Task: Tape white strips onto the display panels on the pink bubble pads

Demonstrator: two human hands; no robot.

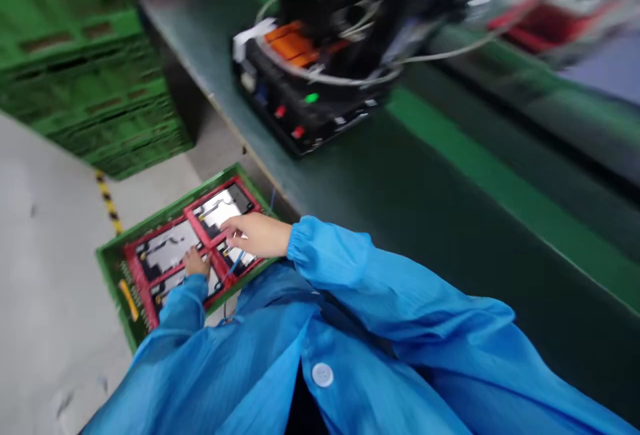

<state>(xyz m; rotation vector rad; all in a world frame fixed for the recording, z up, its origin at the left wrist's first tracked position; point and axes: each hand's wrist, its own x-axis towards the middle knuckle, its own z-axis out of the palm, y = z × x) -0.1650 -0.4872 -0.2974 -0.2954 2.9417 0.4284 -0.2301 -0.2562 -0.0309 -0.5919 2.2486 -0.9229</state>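
A green crate point(114, 275) sits low beside the bench, holding several dark rectangular panels with silvery plates, such as the upper-left panel point(167, 248), in red frames point(143, 282). Over the near part of the crate, my left hand point(197, 263) rests at the inner edge of a red frame, fingers slightly apart. My right hand point(260, 234) reaches in from the bench side above the upper-right panel point(233, 203). Its thumb and fingers are bent with a gap between them, and nothing shows held there. A thin blue cord point(235, 263) runs below that hand.
Along the right runs a dark green bench point(400, 222) carrying a black device point(310, 102) with orange parts and white cables. Stacked green crates point(85, 68) stand at upper left. Yellow-black tape point(107, 198) marks the grey floor. A blurred red-framed item point(555, 15) lies beyond.
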